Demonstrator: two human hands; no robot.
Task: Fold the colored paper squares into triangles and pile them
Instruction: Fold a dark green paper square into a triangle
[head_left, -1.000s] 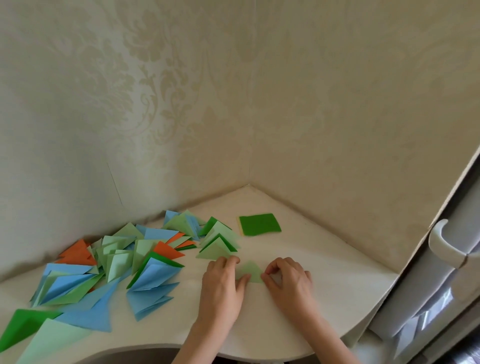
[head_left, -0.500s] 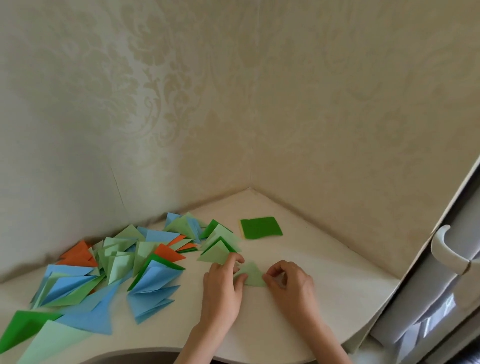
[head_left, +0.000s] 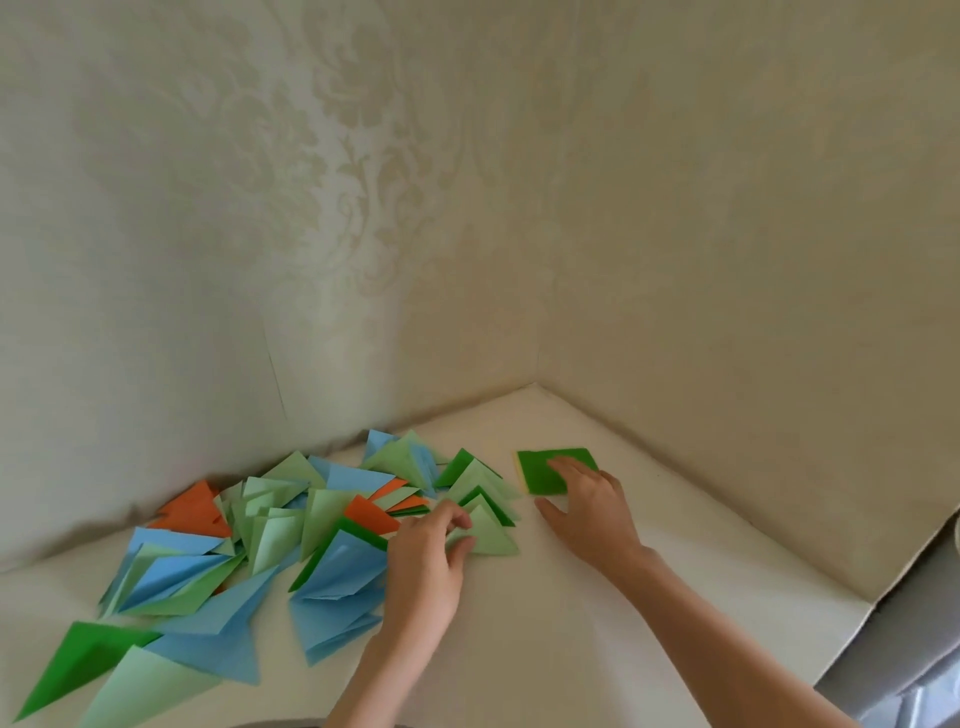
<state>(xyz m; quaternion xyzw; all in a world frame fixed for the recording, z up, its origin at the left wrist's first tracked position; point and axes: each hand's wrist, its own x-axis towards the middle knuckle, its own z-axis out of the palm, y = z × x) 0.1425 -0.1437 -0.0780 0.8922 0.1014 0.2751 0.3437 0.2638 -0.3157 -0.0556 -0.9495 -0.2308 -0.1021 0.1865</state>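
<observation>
A light green folded triangle (head_left: 488, 538) lies at the right end of a spread pile of folded triangles (head_left: 291, 530) in blue, green and orange. My left hand (head_left: 426, 566) pinches the triangle's left corner between thumb and fingers. A small stack of dark green paper squares (head_left: 543, 470) lies further right, toward the corner of the shelf. My right hand (head_left: 589, 506) rests on that stack, its straight fingers lying flat on the top square.
The white corner shelf (head_left: 571, 634) is bounded by two wallpapered walls meeting at the back. Its curved front edge runs along the bottom. A grey window frame (head_left: 904, 654) stands at the far right. More large triangles (head_left: 156, 660) lie at the left front.
My left hand has carried the folded light green triangle left onto the pile's edge. My right hand has let go of it and reached up right onto the dark green squares.
</observation>
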